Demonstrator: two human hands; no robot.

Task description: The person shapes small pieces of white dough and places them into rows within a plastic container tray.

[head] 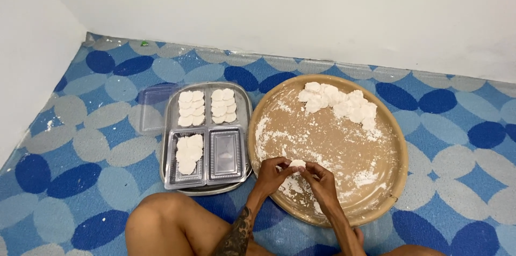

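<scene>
Fingers [290, 168] of both hands are pinched on a small white dough piece [298, 163].

It is held between left hand [273, 174] and right hand [318, 179], above the near edge of the floured round tray [400, 143]; more dough pieces [338, 103] are heaped at its far edge, and plastic containers [207, 135] are set leftward on the floor.
</scene>
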